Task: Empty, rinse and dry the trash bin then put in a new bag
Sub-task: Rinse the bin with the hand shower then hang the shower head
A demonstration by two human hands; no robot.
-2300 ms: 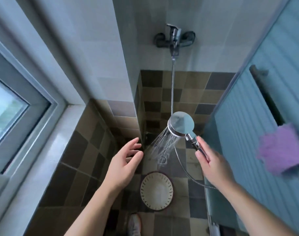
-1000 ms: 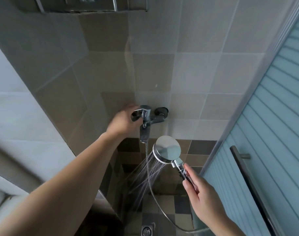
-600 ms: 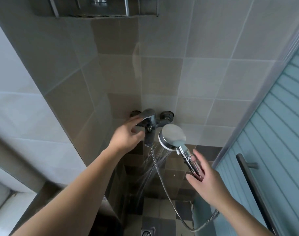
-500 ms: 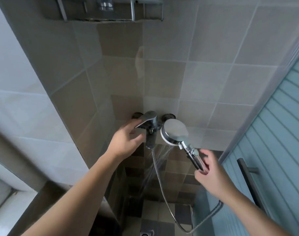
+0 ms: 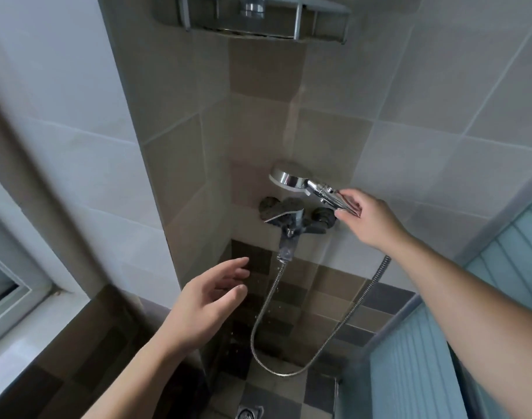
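My right hand point(image 5: 366, 220) holds the chrome shower head point(image 5: 292, 180) by its handle, lifted level above the dark wall faucet point(image 5: 292, 216). No spray comes from it; a few drops fall below the faucet. My left hand point(image 5: 208, 303) hangs open below and left of the faucet, fingers spread, touching nothing. The metal hose point(image 5: 328, 343) loops from the faucet spout down and back up behind my right wrist. The trash bin is out of view.
A metal corner shelf point(image 5: 258, 22) hangs high on the tiled wall. A window frame and sill point(image 5: 22, 297) lie at the left. A blue slatted door point(image 5: 482, 343) stands at the right. A floor drain point(image 5: 249, 414) sits at the bottom.
The water has stopped. My left hand let go of the faucet lever and dropped away. My right hand raised the shower head from beside the faucet to above it.
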